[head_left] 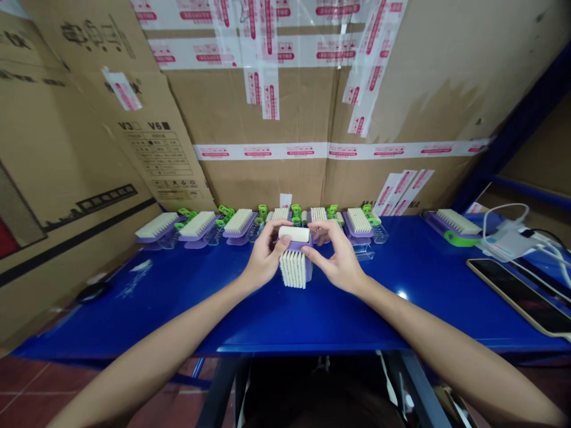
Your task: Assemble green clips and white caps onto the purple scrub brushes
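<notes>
A purple brush (292, 270) with cream bristles is held up over the table, bristles toward me. Across its upper end lies a white block-like part (294, 233). My left hand (266, 255) is closed on the brush's left side, thumb against the white part. From the right, my right hand (336, 258) grips the purple body, with its thumb near the top of the bristles and its fingers curled behind. Beyond my hands, similar brushes (239, 221) stand in a row with green clips (226, 212) and clear plastic parts (257, 229) beside them.
The blue table (178, 303) backs onto taped cardboard (267, 178). At right are another brush (457, 222) with a green end, a white charger with cables (506, 238) and a phone (521, 294). A black round object (92, 292) sits near the left edge.
</notes>
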Motion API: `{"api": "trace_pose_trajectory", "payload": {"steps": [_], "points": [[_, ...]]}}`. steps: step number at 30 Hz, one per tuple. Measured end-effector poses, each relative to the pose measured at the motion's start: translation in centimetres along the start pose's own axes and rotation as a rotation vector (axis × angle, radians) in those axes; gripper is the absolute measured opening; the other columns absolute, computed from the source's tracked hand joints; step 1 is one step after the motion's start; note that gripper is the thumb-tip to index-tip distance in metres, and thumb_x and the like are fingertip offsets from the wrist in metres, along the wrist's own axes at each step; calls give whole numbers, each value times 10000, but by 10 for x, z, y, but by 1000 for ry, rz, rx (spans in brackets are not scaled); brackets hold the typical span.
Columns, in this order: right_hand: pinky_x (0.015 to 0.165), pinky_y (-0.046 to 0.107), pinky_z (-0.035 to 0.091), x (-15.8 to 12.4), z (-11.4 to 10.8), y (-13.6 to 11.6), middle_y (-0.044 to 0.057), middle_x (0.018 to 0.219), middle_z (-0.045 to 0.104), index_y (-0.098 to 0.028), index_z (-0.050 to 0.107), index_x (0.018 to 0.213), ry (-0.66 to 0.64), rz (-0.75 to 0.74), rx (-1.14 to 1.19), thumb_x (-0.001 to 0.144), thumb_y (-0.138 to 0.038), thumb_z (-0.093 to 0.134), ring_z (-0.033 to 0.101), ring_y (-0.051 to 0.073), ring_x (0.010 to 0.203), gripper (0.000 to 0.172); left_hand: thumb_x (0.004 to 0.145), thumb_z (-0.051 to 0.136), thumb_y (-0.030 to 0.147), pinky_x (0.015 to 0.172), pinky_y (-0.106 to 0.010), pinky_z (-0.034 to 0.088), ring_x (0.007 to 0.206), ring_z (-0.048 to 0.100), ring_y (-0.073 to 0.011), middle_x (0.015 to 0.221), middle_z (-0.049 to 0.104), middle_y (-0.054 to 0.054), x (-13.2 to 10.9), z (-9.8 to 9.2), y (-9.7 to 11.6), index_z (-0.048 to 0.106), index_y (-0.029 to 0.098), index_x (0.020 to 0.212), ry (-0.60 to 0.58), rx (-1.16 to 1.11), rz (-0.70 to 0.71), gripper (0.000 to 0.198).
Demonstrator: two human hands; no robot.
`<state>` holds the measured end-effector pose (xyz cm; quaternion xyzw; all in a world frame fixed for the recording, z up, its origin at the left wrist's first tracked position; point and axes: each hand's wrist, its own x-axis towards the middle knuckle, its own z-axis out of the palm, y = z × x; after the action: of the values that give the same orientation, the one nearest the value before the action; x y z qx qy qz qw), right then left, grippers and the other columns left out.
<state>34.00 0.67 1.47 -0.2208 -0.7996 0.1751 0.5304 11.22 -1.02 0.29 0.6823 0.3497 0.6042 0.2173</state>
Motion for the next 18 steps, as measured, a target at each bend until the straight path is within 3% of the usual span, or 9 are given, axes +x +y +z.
{"api": "trace_pose_trajectory", "payload": {"steps": [5,11,15,18], "points": [[1064,546,648,0,-4,-4,125,1429,720,-320,593,1579,32,-189,-135,1170,-338,668,713,323,1272,416,1212,483,643,950,-411,583,1089,710,-259,1219,737,-94,-4,-2,-1,695,257,1328,6,47,103,456],[1145,623,611,1,-10,-8,108,1467,719,-381,616,1608,-23,-261,-255,1171,-256,629,701,353,1349,455,1202,556,550,1033,-451,610,1217,709,-267,1378,666,-110,-4,-4,-10,564,289,1509,-14,135,294,403],[1175,616,603,1,-7,-8,124,1457,696,-342,618,1568,-24,-233,-211,1175,-283,632,683,347,1378,398,1179,630,523,1053,-444,599,1280,681,-274,1385,651,-106,-1,-5,-9,569,292,1480,-48,176,357,384],[1154,591,623,1,-5,-6,150,1471,660,-298,607,1519,-45,-142,-169,1179,-359,632,664,347,1396,346,1148,667,605,985,-412,597,1173,689,-264,1308,660,-98,1,-5,-7,609,257,1421,-77,163,308,446]]}}
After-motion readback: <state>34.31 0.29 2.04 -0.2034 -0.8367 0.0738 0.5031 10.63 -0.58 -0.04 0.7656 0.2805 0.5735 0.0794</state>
